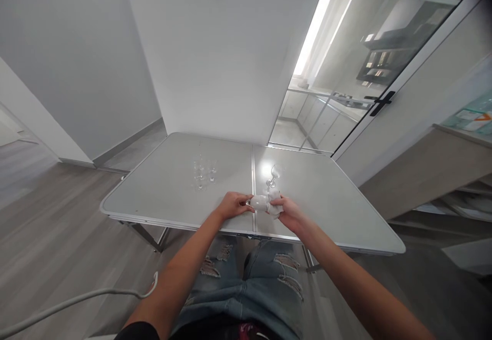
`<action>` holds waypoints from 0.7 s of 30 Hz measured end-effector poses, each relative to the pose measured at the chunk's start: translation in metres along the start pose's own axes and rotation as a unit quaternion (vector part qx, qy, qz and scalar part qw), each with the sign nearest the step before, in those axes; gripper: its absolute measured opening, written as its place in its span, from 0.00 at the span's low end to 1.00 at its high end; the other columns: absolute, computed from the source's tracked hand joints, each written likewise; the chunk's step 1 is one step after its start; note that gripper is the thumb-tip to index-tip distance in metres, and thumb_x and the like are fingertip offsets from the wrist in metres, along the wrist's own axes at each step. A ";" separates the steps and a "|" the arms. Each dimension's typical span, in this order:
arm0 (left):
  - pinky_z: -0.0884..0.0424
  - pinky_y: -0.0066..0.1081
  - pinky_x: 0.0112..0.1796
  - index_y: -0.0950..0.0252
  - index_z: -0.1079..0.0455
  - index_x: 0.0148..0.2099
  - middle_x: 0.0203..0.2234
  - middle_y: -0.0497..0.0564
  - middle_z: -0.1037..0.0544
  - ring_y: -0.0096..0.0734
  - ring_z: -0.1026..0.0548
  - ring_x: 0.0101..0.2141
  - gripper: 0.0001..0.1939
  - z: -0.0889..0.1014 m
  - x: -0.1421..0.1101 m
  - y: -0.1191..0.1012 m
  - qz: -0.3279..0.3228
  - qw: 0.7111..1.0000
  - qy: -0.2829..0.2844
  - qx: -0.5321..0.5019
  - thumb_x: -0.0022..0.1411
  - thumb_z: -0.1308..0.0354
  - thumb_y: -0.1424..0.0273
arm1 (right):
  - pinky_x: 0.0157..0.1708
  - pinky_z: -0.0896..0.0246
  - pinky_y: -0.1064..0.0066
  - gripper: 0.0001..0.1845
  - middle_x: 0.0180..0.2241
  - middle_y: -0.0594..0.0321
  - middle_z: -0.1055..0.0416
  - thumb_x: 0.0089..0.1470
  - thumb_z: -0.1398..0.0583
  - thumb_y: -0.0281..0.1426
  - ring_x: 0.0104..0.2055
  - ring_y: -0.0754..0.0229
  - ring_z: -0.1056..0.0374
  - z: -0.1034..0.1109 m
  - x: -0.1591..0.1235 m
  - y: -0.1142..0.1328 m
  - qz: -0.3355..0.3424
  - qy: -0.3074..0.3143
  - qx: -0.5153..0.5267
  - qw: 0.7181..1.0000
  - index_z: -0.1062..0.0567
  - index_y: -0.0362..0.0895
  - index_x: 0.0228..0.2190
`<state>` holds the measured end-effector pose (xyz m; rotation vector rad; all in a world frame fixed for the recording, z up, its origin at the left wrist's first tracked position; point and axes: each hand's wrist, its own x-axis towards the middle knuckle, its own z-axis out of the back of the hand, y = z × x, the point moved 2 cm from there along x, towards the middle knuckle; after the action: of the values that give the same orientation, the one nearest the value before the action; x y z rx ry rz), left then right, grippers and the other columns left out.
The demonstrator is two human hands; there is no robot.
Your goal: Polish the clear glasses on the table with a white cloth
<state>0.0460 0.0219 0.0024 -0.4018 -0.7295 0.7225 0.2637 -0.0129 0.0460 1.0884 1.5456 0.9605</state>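
Observation:
My left hand (232, 205) is closed around the stem end of a clear stemmed glass (259, 203), which lies sideways above the near edge of the grey folding table (161, 196). My right hand (289, 212) grips a white cloth (273, 203) pressed against the glass's bowl. A second stemmed glass (274, 174) stands tilted on the table just beyond my hands. Several small clear glasses (203, 171) stand in a cluster further back and to the left.
A white wall stands behind the table. At the right, a glass sliding door with a black handle (380, 103) and a wooden counter (423, 171). A white cable (77, 299) runs across the wooden floor at lower left.

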 end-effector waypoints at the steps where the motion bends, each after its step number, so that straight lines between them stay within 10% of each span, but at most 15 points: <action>1: 0.36 0.24 0.32 0.59 0.23 0.54 0.25 0.47 0.22 0.26 0.27 0.28 0.26 0.000 0.000 0.000 0.000 1.000 0.001 0.002 0.58 0.35 0.52 | 0.32 0.39 0.66 0.18 0.33 0.62 0.29 0.38 0.35 0.28 0.32 0.57 0.34 -0.001 0.001 0.000 -0.021 0.002 0.020 1.000 0.28 0.45 0.36; 7: 0.35 0.24 0.33 0.61 0.25 0.57 0.28 0.49 0.20 0.26 0.26 0.28 0.25 0.000 0.000 0.001 0.006 0.999 -0.026 -0.022 0.61 0.37 0.55 | 0.37 0.38 0.65 0.08 0.31 0.64 0.32 0.49 0.37 0.34 0.34 0.58 0.37 -0.001 -0.004 0.004 0.186 0.001 -0.162 0.969 0.29 0.47 0.33; 11: 0.33 0.25 0.34 0.64 0.25 0.56 0.30 0.51 0.19 0.27 0.25 0.28 0.25 -0.002 -0.001 0.003 0.004 0.999 -0.030 -0.030 0.61 0.36 0.56 | 0.48 0.38 0.53 0.08 0.23 0.66 0.39 0.54 0.40 0.34 0.30 0.57 0.40 0.009 -0.008 0.011 0.303 0.111 -0.361 0.875 0.32 0.49 0.25; 16: 0.34 0.25 0.33 0.64 0.23 0.53 0.27 0.50 0.20 0.26 0.26 0.28 0.23 -0.005 -0.002 0.004 -0.005 0.999 -0.025 -0.030 0.60 0.36 0.56 | 0.66 0.59 0.43 0.11 0.27 0.64 0.35 0.57 0.45 0.28 0.43 0.53 0.33 0.024 -0.010 0.023 0.375 0.265 -0.472 0.753 0.30 0.52 0.24; 21: 0.36 0.24 0.32 0.63 0.23 0.53 0.25 0.49 0.20 0.26 0.26 0.27 0.24 -0.002 -0.001 0.002 0.002 0.999 -0.024 -0.022 0.60 0.36 0.55 | 0.60 0.48 0.48 0.09 0.25 0.67 0.39 0.55 0.44 0.28 0.32 0.58 0.39 0.019 -0.009 0.014 0.356 0.199 -0.427 0.807 0.31 0.50 0.24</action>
<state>0.0459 0.0221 -0.0008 -0.4266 -0.7917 0.7224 0.2860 -0.0162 0.0575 0.7915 0.7433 2.2457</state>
